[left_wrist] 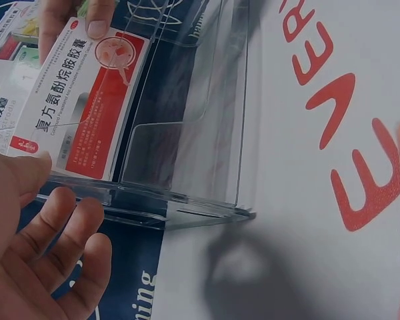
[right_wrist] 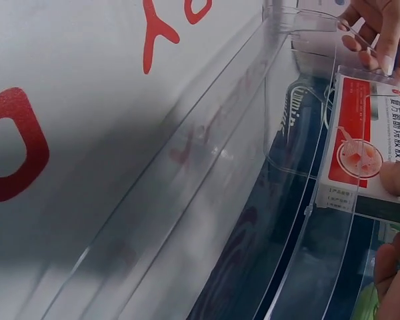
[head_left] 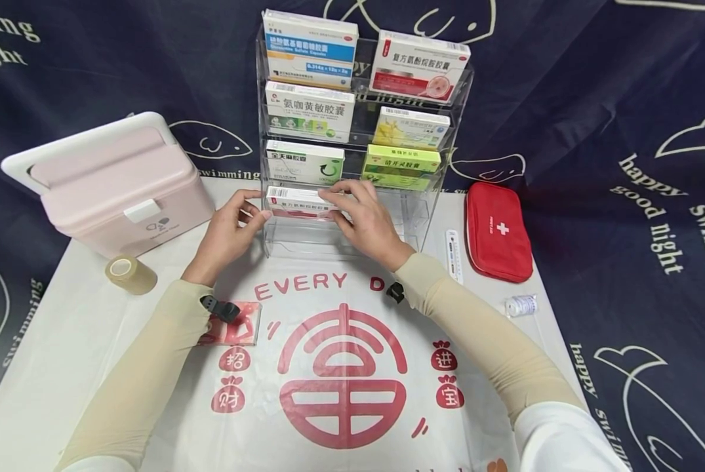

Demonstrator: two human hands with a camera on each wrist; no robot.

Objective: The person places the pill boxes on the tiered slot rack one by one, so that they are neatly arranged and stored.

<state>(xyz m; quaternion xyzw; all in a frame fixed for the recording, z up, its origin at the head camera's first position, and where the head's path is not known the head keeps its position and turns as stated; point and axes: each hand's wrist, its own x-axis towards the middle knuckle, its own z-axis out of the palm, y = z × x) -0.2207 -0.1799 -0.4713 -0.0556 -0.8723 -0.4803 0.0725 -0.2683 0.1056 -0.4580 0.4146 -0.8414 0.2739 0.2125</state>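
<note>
A white and red medicine box (head_left: 296, 203) stands at the left of the lowest tier of a clear acrylic rack (head_left: 322, 237). My right hand (head_left: 368, 219) pinches its right end, thumb on the printed front and fingers behind, as the right wrist view shows. At the other end is my left hand (head_left: 229, 229); its thumb tip meets the lower corner of the box (left_wrist: 87, 110) in the left wrist view, while the other fingers hang loosely bent beside the rack. Above, a white and green box (head_left: 305, 162) and a lime green box (head_left: 401, 166) fill the tier.
More medicine boxes, such as a blue and white one (head_left: 311, 51), fill the upper tiers. Left stand a pink medical case (head_left: 122, 190) and a tape roll (head_left: 130, 274); a red booklet (head_left: 242, 324) lies under the left wrist. Right lie a thermometer (head_left: 453, 255), red first-aid pouch (head_left: 498, 231) and vial (head_left: 521, 305).
</note>
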